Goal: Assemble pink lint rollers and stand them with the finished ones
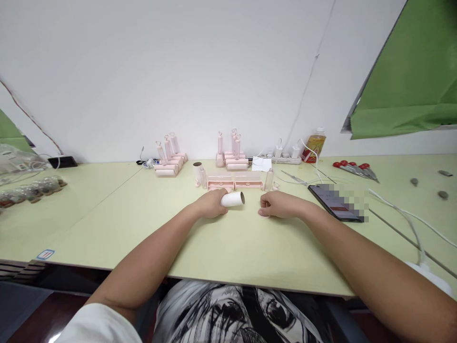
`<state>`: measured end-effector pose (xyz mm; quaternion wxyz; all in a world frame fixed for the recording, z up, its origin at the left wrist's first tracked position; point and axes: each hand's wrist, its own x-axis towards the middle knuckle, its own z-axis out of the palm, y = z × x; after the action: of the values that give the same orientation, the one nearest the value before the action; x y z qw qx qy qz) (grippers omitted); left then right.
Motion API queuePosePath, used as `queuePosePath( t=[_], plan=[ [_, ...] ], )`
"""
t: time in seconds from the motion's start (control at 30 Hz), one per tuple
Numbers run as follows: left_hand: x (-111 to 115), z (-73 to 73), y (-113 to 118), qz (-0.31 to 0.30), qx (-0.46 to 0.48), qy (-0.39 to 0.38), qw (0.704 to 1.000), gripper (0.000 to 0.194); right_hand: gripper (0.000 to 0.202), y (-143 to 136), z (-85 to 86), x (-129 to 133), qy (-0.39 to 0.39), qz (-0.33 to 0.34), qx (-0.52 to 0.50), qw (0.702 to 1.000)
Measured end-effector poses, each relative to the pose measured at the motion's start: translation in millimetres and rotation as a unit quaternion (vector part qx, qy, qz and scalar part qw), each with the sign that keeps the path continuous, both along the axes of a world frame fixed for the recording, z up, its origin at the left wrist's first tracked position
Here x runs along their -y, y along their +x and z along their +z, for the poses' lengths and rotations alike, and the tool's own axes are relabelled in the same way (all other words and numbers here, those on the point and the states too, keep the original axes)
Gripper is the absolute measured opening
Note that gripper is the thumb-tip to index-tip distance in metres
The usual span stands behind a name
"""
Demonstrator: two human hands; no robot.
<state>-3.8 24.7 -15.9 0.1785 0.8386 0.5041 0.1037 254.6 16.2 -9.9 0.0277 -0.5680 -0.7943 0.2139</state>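
My left hand is closed around the rear end of a white sticky-paper roll. The roll lies almost level, its brown hollow core facing right. To the right, my right hand rests low over the table with its fingers pinched together. A sliver of something small and pinkish shows beneath its fingertips; most of it is hidden. Just beyond both hands are two open pink cases side by side. A second roll stands upright at their left, near a clear handle. Another clear handle stands at their right.
Pink lint rollers with upright handles stand along the wall in a left group and a middle group. On the right are a phone, tweezers, red-capped tools, a bottle, a power strip and loose white cables.
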Motion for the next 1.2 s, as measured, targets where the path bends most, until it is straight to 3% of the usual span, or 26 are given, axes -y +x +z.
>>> queuePosePath(
  t=[0.13, 0.27, 0.4, 0.5, 0.73, 0.93, 1.07, 1.2],
  plan=[
    [2, 2.1, 1, 0.006, 0.003, -0.005, 1.0, 0.03, 0.024, -5, -9.2, -6, 0.05, -0.012, -0.02, 0.998],
    [3, 2.9, 2, 0.011, 0.001, -0.009, 1.0, 0.033, 0.026, -8, -14.1, -6, 0.028, -0.102, -0.127, 0.986],
    [2, 0.5, 3, -0.002, -0.001, -0.001, 1.0, 0.035, 0.025, -18, -17.9, -5, -0.074, -0.153, -0.332, 0.928],
    [4, -1.3, 5, -0.007, 0.003, -0.001, 1.0, 0.036, 0.025, -28, -16.4, -1, -0.071, -0.164, -0.42, 0.89],
    [8, -3.5, 12, 0.004, -0.001, -0.007, 1.0, 0.034, 0.021, -39, -12.5, 9, -0.067, -0.148, -0.453, 0.876],
    [3, -8.7, 11, 0.003, 0.009, 0.001, 1.0, 0.036, 0.006, -39, -11.2, 6, -0.094, -0.145, -0.533, 0.829],
    [0, -10.7, 8, 0.015, 0.023, -0.005, 1.0, 0.041, 0.021, -39, -6.7, 7, -0.087, -0.128, -0.553, 0.818],
    [1, -10.0, 9, 0.015, 0.046, -0.007, 0.999, 0.041, 0.023, -36, -6.5, 6, -0.07, -0.119, -0.556, 0.82]
  ],
)
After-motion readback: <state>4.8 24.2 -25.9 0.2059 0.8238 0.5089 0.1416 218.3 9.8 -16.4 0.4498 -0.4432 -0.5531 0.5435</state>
